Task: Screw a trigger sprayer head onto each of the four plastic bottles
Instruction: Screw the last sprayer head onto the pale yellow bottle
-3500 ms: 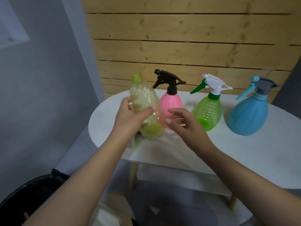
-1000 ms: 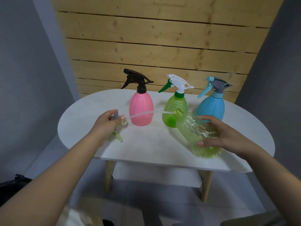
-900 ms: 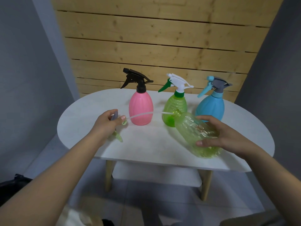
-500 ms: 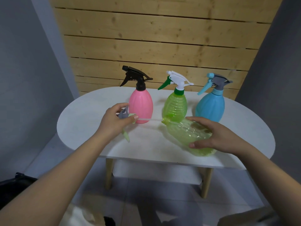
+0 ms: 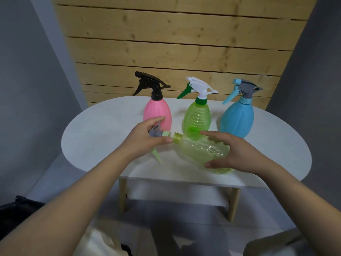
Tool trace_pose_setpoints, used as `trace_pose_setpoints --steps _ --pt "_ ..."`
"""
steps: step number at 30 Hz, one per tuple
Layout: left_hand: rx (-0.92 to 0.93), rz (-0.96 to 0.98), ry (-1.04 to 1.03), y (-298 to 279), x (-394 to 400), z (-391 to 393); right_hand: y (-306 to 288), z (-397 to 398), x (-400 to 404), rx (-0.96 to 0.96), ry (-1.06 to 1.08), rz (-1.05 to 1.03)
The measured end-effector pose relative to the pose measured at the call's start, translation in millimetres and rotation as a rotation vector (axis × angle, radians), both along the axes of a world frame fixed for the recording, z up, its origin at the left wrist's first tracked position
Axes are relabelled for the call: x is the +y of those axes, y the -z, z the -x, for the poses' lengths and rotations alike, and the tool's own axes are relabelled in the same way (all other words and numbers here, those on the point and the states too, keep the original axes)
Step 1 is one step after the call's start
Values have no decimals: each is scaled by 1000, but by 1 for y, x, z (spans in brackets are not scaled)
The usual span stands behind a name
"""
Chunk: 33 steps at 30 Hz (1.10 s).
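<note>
No writing or label can be read on anything. Nearest, the right hand [image 5: 238, 154] has its grip curled round a pale green bottle [image 5: 201, 150] lying tilted over the white desk [image 5: 96, 133]. The left hand [image 5: 142, 139] pinches a sprayer head [image 5: 159, 134] (mostly hidden by fingers), its collar just beside the threaded neck. Behind stand pink bottle [image 5: 157, 111], green bottle [image 5: 197, 116] and blue bottle [image 5: 237, 117], capped.

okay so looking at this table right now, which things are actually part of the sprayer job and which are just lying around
Part of the job:
yellow-green bottle, gripped by right hand
sprayer head, gripped by left hand
pink bottle, green bottle, blue bottle, heads already on

Just lying about:
black object on the floor
pale cloth
</note>
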<state>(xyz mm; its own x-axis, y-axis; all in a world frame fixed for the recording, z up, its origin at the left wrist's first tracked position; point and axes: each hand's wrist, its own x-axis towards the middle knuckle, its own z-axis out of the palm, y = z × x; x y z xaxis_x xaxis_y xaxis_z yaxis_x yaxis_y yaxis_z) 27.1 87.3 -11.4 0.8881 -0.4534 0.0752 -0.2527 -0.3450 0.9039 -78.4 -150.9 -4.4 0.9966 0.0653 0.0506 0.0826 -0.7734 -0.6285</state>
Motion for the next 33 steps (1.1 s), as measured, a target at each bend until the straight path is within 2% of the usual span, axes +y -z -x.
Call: trace_pose_setpoints --steps 7,16,29,33 --pt "66 -33 -17 -8 3 -3 -3 2 -2 -77 -24 107" --pt "184 -93 153 -17 3 6 -1 5 -4 -158 -64 210" --pt "182 13 94 -25 2 15 6 3 -1 -228 -52 264" --pt "183 -38 111 -23 4 12 6 3 0 -218 -31 250"
